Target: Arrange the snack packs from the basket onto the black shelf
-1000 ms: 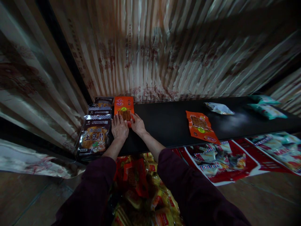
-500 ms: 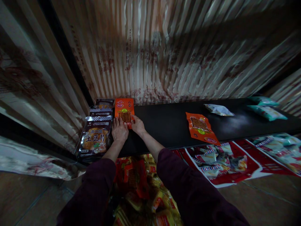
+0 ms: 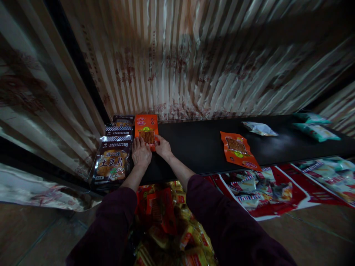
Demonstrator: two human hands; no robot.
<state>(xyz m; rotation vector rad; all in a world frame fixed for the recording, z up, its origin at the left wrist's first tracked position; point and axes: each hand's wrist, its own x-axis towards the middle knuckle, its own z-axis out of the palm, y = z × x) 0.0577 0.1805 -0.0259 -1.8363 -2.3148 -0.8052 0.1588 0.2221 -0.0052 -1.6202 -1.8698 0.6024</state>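
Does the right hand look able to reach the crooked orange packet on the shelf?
Probably yes: the right hand is at the straight orange packet, and only shelf separates it from the crooked packet.

The person wears two long dark purple cloth sleeves, a left sleeve (image 3: 111, 225) and a right sleeve (image 3: 222, 218). They match. The purple is so deep that it looks almost black at the near end, where it is dim. Up at the far end it looks a bit more like plum. Each sleeve is wide and roomy near the bottom and gets smaller toward the cuff. The cloth looks plain and not shiny, with a few soft folds. Both cuffs stop partway down the arm, so the wrists are bare. The left hand (image 3: 141, 153) and the right hand (image 3: 163, 147) are bare too.
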